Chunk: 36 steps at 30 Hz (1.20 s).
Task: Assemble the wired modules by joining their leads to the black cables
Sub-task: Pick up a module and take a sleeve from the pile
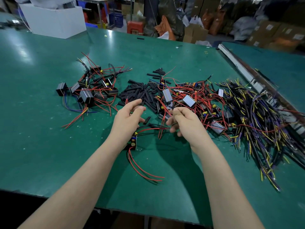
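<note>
A small black module [132,142] with yellow parts lies on the green table [41,146] under my left wrist, two red leads [142,172] trailing toward me. Its other red and black leads [151,129] run right to my right hand [183,123], whose curled fingers pinch the lead ends. My left hand [127,118] hovers above the module with fingers loosely bent, thumb and forefinger close at a short black sleeve [140,105]; whether it holds it I cannot tell. A pile of black sleeves [140,93] lies just beyond my hands.
Joined modules [89,91] with red leads sit at the left. Loose modules [189,101] tangled in red wire lie at the right, then a heap of black, yellow and purple cables [257,123]. A white box [54,20] stands far left.
</note>
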Each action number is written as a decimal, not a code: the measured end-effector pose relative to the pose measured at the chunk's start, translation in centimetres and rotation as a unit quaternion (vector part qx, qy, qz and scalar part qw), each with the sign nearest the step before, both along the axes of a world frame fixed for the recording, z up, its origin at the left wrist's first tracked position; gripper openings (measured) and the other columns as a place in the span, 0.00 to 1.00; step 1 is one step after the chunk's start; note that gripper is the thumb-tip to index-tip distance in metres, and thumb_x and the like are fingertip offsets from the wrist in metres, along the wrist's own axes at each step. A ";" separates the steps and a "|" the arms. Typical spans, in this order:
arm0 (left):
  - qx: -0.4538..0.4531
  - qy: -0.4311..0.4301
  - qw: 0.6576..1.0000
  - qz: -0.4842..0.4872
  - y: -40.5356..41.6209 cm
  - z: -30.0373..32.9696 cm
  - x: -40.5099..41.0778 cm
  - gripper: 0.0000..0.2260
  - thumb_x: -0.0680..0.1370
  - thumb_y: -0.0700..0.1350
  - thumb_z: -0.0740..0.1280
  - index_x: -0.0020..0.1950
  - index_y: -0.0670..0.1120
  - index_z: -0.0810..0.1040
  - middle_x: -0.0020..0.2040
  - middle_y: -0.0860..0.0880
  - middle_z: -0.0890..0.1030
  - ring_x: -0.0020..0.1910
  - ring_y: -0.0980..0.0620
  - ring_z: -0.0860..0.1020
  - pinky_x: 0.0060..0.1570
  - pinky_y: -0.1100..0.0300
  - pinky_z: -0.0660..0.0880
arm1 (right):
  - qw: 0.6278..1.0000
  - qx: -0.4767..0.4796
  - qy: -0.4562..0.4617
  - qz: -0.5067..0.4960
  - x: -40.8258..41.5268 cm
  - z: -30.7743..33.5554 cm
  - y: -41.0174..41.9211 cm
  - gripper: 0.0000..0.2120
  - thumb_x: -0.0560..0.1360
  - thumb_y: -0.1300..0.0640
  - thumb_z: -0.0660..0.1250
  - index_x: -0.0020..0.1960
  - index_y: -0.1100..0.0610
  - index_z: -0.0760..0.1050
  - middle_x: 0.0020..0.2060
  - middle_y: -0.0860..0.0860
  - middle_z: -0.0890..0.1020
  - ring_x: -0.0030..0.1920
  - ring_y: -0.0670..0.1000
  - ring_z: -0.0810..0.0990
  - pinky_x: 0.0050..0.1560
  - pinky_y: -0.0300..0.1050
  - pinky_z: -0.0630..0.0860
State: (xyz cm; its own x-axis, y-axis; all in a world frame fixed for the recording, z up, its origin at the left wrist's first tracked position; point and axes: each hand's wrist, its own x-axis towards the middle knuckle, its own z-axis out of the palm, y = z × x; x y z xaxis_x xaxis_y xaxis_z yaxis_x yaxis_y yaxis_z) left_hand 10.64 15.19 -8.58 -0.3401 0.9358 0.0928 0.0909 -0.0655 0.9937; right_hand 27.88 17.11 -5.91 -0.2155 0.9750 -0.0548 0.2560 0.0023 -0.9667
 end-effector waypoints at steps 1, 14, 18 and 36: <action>0.000 -0.001 1.000 0.009 0.0 0.0 -0.1 0.11 0.80 0.44 0.62 0.60 0.55 0.73 0.51 0.54 0.81 0.31 0.63 0.77 0.32 0.71 0.71 | 1.000 -0.006 -0.002 0.019 0.3 0.2 -0.1 0.09 0.83 0.52 0.55 0.49 0.51 0.73 0.32 0.44 0.82 0.28 0.42 0.76 0.25 0.32 0.66; 0.007 0.067 0.996 0.054 0.3 -1.0 -0.2 0.16 0.79 0.44 0.63 0.67 0.49 0.73 0.41 0.57 0.77 0.30 0.58 0.70 0.36 0.68 0.71 | 0.980 0.045 0.191 0.024 1.8 0.8 0.2 0.08 0.69 0.49 0.68 0.46 0.50 0.75 0.34 0.40 0.80 0.36 0.41 0.79 0.32 0.32 0.71; 0.017 0.106 0.991 0.084 0.2 -1.3 -0.2 0.17 0.78 0.46 0.64 0.67 0.49 0.74 0.34 0.60 0.74 0.28 0.62 0.68 0.36 0.73 0.68 | 0.980 0.059 0.191 0.023 2.6 1.1 0.3 0.10 0.67 0.49 0.70 0.44 0.53 0.74 0.37 0.46 0.83 0.36 0.44 0.82 0.30 0.33 0.69; 0.018 0.124 0.984 0.125 0.1 -1.0 -0.4 0.19 0.79 0.46 0.62 0.70 0.47 0.70 0.40 0.58 0.75 0.41 0.53 0.70 0.55 0.52 0.71 | 0.992 -0.029 0.105 -0.059 3.0 0.3 0.9 0.08 0.74 0.58 0.72 0.45 0.59 0.73 0.36 0.53 0.86 0.24 0.44 0.74 0.22 0.34 0.64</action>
